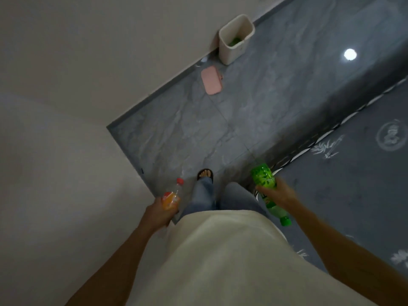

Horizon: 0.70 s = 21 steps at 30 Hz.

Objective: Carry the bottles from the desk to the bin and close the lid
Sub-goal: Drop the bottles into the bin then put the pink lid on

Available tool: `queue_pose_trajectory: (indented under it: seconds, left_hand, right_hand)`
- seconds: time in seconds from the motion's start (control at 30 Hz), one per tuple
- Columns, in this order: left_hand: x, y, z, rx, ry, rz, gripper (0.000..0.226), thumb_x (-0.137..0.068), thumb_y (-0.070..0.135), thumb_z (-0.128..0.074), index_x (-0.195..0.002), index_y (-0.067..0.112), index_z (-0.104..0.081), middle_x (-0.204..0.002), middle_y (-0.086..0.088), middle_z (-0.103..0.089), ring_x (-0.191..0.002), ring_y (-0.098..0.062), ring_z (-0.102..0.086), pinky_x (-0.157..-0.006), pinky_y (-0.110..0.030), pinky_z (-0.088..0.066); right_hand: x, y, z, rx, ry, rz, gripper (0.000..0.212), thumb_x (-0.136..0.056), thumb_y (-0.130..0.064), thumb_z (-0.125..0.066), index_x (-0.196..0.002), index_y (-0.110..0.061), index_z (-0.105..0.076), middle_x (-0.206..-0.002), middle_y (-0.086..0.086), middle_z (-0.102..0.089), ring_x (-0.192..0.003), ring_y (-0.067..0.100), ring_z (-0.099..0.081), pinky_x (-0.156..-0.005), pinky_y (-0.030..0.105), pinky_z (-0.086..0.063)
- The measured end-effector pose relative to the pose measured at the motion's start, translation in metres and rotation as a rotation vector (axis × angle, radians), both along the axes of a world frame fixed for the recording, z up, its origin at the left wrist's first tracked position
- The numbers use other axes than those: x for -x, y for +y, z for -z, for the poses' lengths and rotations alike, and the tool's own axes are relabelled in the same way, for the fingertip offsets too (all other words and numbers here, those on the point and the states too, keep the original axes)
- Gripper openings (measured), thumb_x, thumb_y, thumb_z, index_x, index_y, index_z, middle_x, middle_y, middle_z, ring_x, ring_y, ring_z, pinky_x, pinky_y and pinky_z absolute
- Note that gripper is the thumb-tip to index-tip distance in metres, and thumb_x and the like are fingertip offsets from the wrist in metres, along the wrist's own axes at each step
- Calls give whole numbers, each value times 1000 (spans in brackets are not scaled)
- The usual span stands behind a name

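- Hands apart, one at each hip, both loaded.
- Left hand (160, 212) wrapped round the orange bottle (171, 196), red cap pointing forward.
- Right hand (279, 193) clamped on the green bottle (263, 178), cap end pointing back toward the body.
- Bin (234, 44) stands open against the wall up ahead, well apart from the hands, something green inside.
- Pink lid (211, 80) lies flat on the grey floor (265, 102), near the bin.

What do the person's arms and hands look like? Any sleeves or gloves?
Both forearms are bare, with no sleeves showing. The left hand and right hand wear no gloves. I see no rings, watch or bracelets, though the picture is dim and blurry.
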<state>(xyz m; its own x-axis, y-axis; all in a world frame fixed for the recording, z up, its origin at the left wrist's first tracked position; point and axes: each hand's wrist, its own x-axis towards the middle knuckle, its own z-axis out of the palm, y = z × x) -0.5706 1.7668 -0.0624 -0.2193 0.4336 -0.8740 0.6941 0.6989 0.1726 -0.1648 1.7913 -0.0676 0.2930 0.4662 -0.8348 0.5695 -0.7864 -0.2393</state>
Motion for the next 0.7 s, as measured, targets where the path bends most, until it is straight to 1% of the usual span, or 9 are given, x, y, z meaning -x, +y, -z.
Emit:
queue_pose_trajectory:
  seconds: [0.07,0.1,0.17,0.23,0.3,0.37,0.43,0.57,0.7]
  left_hand:
    - [-15,56,-2,-76,-47,80,45,-72,55,-74,-107,29,-63,-92,-1,-72,-84,-25,-70,-70,-30,-57]
    - [-25,83,-2,-109,-67,118,40,-72,53,-75,-102,30,-61,-88,3,-70,-77,-19,-67,-62,-25,-53]
    - [-50,136,-5,-138,-91,201,47,-72,52,-77,-108,31,-55,-90,5,-66,-69,-8,-60,-51,-19,-43]
    - [-80,184,-7,-155,-101,273,55,-70,57,-76,-112,30,-51,-87,8,-61,-65,0,-57,-43,-13,-38]
    - [-111,225,-9,-166,-124,337,57,-67,60,-74,-111,31,-52,-90,7,-63,-66,-2,-61,-45,-14,-41]
    - [-142,261,-8,-175,-146,388,62,-66,60,-73,-116,31,-53,-96,4,-63,-74,-9,-63,-55,-22,-45]
    - [-172,290,-6,-174,-150,434,62,-68,58,-73,-119,29,-52,-97,4,-61,-77,-8,-60,-58,-23,-43]
    - [-217,331,-4,-170,-130,483,55,-73,51,-76,-116,27,-53,-87,9,-60,-69,-3,-60,-49,-17,-40]
    - [-238,353,-2,-142,-87,485,43,-76,52,-76,-105,34,-50,-81,12,-60,-60,-1,-60,-44,-14,-39]
  right_hand:
    - [-10,-10,-1,45,-2,86,56,-78,-53,-75,-120,-19,-60,-106,9,-65,-94,28,-61,-82,36,-48]
    - [-15,-16,-1,61,-6,137,60,-79,-53,-74,-125,-18,-59,-109,10,-66,-98,29,-62,-84,36,-48]
    - [-24,-26,-2,92,-14,247,65,-79,-56,-74,-129,-18,-59,-119,13,-68,-108,32,-63,-90,39,-49]
    - [-33,-35,-1,125,-24,340,67,-78,-58,-74,-129,-16,-60,-121,14,-68,-109,33,-64,-91,41,-49]
    - [-44,-38,0,147,-27,411,63,-78,-54,-76,-125,-14,-63,-114,15,-70,-104,33,-65,-89,41,-52]
    - [-58,-35,2,157,-16,475,58,-79,-49,-78,-121,-12,-65,-109,15,-72,-100,33,-67,-90,43,-54]
    - [-75,-26,4,174,0,515,56,-79,-47,-78,-120,-11,-65,-109,16,-72,-100,33,-67,-91,45,-54]
    - [-114,10,6,191,29,546,54,-81,-44,-78,-121,-10,-66,-113,18,-72,-103,34,-67,-93,44,-52]
    - [-159,78,8,147,12,505,45,-82,-44,-76,-114,-12,-70,-100,12,-71,-92,29,-66,-85,39,-52]
